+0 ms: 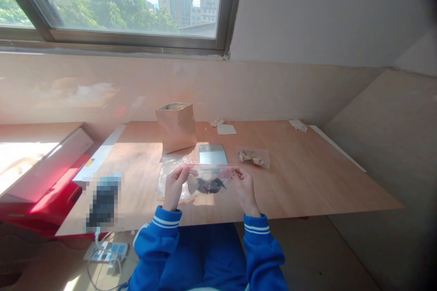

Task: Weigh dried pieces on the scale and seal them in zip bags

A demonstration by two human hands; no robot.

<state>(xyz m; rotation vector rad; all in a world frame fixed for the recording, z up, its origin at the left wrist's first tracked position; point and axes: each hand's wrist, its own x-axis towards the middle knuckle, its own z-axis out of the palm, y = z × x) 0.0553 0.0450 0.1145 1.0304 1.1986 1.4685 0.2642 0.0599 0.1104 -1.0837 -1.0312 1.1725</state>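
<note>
Between my two hands a clear zip bag (209, 183) with a reddish top strip is held up by its upper corners. Dark, flat pieces and a lighter one lie inside; their kind I cannot make out. My left hand (175, 185) pinches the left corner, and my right hand (243, 187) pinches the right one. Just behind the bag lies a silver, flat rectangular device (212, 153). Loose clear plastic bags (167, 173) rest on the table beside my left hand. Beyond my right hand lies another zip bag (253, 157) holding pale, chunky pieces.
A brown paper bag (176, 129) stands open-topped at the back of the wooden table (307, 177). A white card (226, 129) and crumpled scraps (298, 125) lie near the wall. At left are a blurred-out phone-like object (103, 201) and a power strip (107, 253) with cables.
</note>
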